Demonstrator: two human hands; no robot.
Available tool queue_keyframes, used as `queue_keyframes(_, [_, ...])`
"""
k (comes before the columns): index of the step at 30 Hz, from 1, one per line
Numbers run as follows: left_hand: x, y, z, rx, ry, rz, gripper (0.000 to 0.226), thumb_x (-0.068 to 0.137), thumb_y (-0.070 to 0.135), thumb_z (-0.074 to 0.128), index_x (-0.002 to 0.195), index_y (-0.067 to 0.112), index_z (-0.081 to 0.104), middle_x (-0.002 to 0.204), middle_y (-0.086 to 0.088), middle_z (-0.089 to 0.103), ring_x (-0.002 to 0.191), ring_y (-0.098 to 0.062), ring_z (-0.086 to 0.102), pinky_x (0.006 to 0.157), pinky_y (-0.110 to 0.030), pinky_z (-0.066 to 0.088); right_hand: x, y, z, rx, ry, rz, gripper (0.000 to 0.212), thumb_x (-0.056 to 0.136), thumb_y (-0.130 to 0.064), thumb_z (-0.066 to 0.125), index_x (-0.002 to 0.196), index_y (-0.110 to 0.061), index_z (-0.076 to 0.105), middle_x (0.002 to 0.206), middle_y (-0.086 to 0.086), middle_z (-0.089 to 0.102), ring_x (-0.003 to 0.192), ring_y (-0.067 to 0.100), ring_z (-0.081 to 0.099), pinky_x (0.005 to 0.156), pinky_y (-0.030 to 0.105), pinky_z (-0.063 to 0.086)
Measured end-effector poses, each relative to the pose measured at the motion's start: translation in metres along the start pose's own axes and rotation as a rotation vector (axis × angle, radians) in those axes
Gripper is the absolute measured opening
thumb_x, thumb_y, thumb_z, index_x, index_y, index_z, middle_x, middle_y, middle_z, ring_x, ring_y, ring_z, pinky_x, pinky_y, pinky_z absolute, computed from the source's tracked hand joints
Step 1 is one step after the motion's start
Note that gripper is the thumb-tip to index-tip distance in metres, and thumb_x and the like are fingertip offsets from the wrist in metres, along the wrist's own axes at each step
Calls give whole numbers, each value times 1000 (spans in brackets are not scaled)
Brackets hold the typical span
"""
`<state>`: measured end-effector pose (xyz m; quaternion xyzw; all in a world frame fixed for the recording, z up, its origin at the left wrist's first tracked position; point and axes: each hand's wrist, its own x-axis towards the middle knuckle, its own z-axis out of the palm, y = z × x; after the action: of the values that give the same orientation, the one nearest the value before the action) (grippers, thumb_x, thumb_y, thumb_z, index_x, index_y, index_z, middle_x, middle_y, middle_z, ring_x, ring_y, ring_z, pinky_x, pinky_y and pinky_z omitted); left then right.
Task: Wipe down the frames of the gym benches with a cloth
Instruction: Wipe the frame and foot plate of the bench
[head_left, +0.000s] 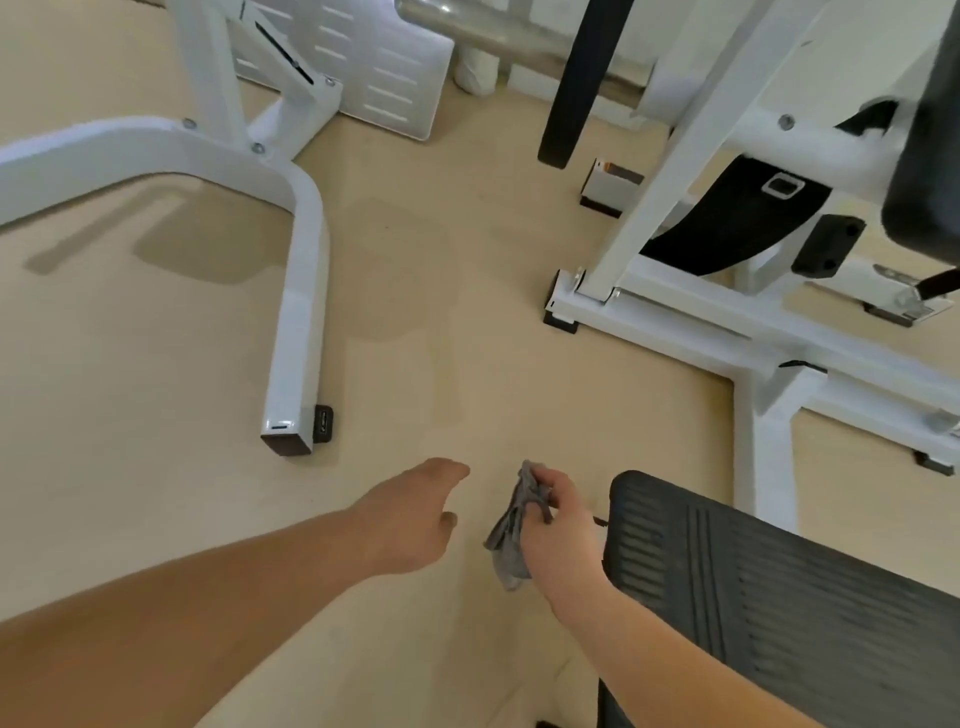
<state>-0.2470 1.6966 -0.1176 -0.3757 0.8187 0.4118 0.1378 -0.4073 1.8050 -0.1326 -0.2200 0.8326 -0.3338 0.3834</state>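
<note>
A: The grey cloth (511, 530) is seen low in the middle, bunched up and gripped in the right hand (558, 512). The fingers are curled round its upper part, and the rest is left hanging below the palm.

B: It is held over the beige floor (441, 338), between the two white frames and just beside the black ribbed plate (753, 571) at lower right.

A: The left hand (415, 512) is reached forward next to it. Nothing is held there. The fingers are loosely extended and close together, with the thumb set a little apart. A narrow gap is seen between that hand and the cloth.

B: On the left, a white bench frame (301, 291) is laid out. A curved tube is bent into a straight leg, which is closed by a dark end and has a small black foot (323, 423) beside it.

A: On the right, a second white frame (675, 317) is seen, with an upright joined to a base rail along the floor. Black padding (924, 156) is noted above it at the edge.

B: The cloth is held apart from both frames.
</note>
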Motion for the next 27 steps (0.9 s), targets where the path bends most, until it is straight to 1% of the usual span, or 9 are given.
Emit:
queue_keyframes(2, [38,-7,-13,113,-35,70,57,109,33,40,161,21,21,168,4,18,151,-18,28,119,-27,26,28,10,18,-17,35,30,46,104,-10,42,140,-38,49,116,-7,65,91,13,65,64,22,51])
queue_keyframes(5, [101,-31,-17,199,-68,127,61,108,50,29,161,20,22,168,1,20,152,-20,25,121,-32,25,71,29,47,67,122,109,47,104,-11,43,144,-34,47,124,-6,63,103,16,63,88,34,56])
queue_keyframes(8, [169,-59,-3,285,-140,172,69,106,59,22,162,19,17,170,-6,12,156,-22,16,125,-35,18,103,58,58,74,218,163,44,105,-14,43,144,-34,47,123,-5,62,102,14,61,86,30,52])
queue_keyframes(12, [236,-77,28,425,-168,279,72,106,58,23,162,16,11,171,-12,0,157,-28,7,127,-39,13,105,91,49,-88,256,193,46,105,-12,43,146,-33,45,140,-9,53,121,10,51,106,28,44])
queue_keyframes(15, [261,-71,47,515,-116,426,70,106,56,25,163,19,7,171,-8,-9,158,-29,-8,128,-43,4,89,98,44,-220,330,195,45,106,-13,41,146,-32,45,140,-14,49,120,5,49,101,23,43])
queue_keyframes(18, [272,-78,64,560,-93,540,72,104,58,29,163,22,9,171,-2,-10,157,-26,-15,128,-42,-4,92,95,43,-396,453,223,44,106,-18,40,146,-36,42,132,-20,46,107,3,48,81,27,46])
queue_keyframes(20, [276,-97,73,559,-123,550,78,101,63,30,164,25,3,170,3,-16,155,-22,-21,126,-38,-10,108,99,47,-422,552,286,46,106,-19,41,148,-39,41,132,-16,51,103,7,50,71,30,43])
queue_keyframes(24, [281,-120,78,509,-127,616,90,95,67,38,163,29,-5,166,7,-26,151,-16,-30,123,-33,-18,130,121,66,-106,698,416,42,103,-14,50,139,-36,53,123,-7,61,100,14,56,82,31,46])
queue_keyframes(27, [281,-121,82,488,-110,611,98,89,70,42,162,30,-9,164,8,-29,149,-16,-35,121,-34,-20,137,143,76,-121,726,472,33,101,-14,54,129,-28,62,119,-2,67,100,20,62,88,42,56])
